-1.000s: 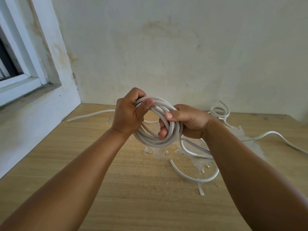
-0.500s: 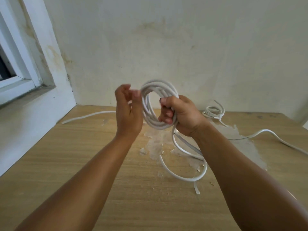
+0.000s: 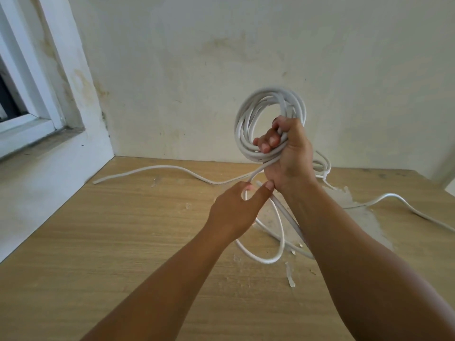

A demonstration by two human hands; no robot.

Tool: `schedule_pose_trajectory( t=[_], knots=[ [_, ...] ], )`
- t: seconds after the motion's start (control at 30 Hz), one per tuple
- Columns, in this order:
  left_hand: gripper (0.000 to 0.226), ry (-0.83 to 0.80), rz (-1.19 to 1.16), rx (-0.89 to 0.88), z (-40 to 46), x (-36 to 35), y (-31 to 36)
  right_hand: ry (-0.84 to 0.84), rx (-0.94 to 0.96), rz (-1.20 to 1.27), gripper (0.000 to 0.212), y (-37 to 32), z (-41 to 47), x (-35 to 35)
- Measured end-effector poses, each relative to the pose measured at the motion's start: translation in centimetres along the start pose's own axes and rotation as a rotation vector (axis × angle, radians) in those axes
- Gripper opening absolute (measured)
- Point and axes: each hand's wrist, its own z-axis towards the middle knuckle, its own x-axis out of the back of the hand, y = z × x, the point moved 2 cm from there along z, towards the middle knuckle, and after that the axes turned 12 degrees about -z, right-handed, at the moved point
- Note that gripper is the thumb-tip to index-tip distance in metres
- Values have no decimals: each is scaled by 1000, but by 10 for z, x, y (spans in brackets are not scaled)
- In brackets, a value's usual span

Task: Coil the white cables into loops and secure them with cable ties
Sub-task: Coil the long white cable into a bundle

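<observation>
My right hand [image 3: 289, 156] grips the bottom of a coil of white cable [image 3: 248, 114] and holds it upright in front of the wall. Just below it, my left hand [image 3: 236, 210] pinches the loose strand [image 3: 254, 174] that leaves the coil between thumb and fingers. The rest of that cable hangs down and lies as a slack loop [image 3: 270, 259] on the wooden table [image 3: 123, 242]. A smaller tied coil [image 3: 325, 166] rests on the table behind my right wrist, partly hidden.
A separate white cable [image 3: 147, 169] runs along the table's back left, and another stretch [image 3: 403, 205] trails off to the right. A window sill [image 3: 37, 163] borders the left side. Patches of torn veneer [image 3: 357, 212] and white scraps [image 3: 290, 279] mark the surface.
My right hand lifted the coil higher and to the right. My left hand let go of the coil, dropped below it and took the loose strand.
</observation>
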Motion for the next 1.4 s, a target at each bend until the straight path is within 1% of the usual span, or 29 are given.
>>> schedule_pose_trajectory(
  t=[0.07, 0.1, 0.2, 0.27, 0.3, 0.33, 0.4, 0.47, 0.6, 0.67, 0.73, 0.8, 0.87, 0.9, 0.93, 1.0, 1.07, 1.13, 1.17, 1.23, 1.27, 1.3, 1.33, 1.4],
  knots=[
    [83, -44, 78, 18, -1, 2, 0, 12, -11, 95, 26, -2, 1, 1],
    [78, -65, 73, 25, -3, 3, 0, 18, -18, 128, 29, -4, 2, 2],
    [51, -81, 15, 47, -1, 8, 2, 36, -33, 176, 28, -7, 4, 3],
    [33, -54, 51, 35, 1, 10, 2, 46, -44, 196, 26, -7, 4, 3],
    [29, -33, 80, 21, 2, 11, 1, 46, -49, 210, 25, -7, 4, 3],
    [32, -8, 103, 7, 3, 12, 0, 41, -54, 225, 25, -7, 4, 3],
    [47, 45, 113, -17, 6, 13, -3, 20, -59, 253, 24, -9, 5, 2],
    [55, 104, 117, -44, 9, 16, -3, -6, -64, 267, 24, -10, 6, 1],
    [57, 203, 122, -175, 10, 22, 0, -27, -68, 287, 26, -13, 6, 0],
    [57, 279, 131, -242, 10, 27, 0, -32, -75, 300, 27, -13, 6, 1],
    [52, 367, 93, -331, 12, 34, -4, -29, -87, 296, 27, -11, 6, 3],
    [59, 379, 40, -384, 14, 39, -11, -37, -101, 274, 25, -6, 5, 5],
    [73, 323, -6, -363, 18, 45, -20, -57, -117, 249, 25, -2, 3, 6],
    [75, 282, -7, -329, 20, 46, -23, -68, -130, 237, 26, 1, 2, 7],
    [72, 248, 8, -282, 23, 48, -27, -81, -147, 221, 27, 3, 1, 8],
    [60, 238, 78, -200, 30, 54, -40, -116, -182, 164, 29, 10, -2, 9],
    [39, 269, 204, -192, 36, 64, -50, -158, -215, 77, 27, 18, -5, 12],
    [15, 287, 376, -199, 41, 74, -55, -179, -252, -14, 23, 25, -7, 17],
    [12, 289, 494, -192, 42, 79, -55, -184, -272, -58, 23, 27, -8, 20],
    [18, 258, 744, -108, 45, 88, -57, -206, -306, -155, 23, 28, -8, 28],
    [25, 215, 806, -37, 48, 93, -58, -228, -326, -202, 21, 28, -8, 32],
    [33, 148, 807, 29, 51, 97, -59, -258, -349, -246, 18, 27, -9, 36],
    [36, 75, 754, 79, 53, 100, -61, -291, -375, -291, 16, 27, -10, 39],
    [32, -43, 666, 132, 56, 101, -64, -372, -425, -377, 16, 28, -13, 43]
  ],
)
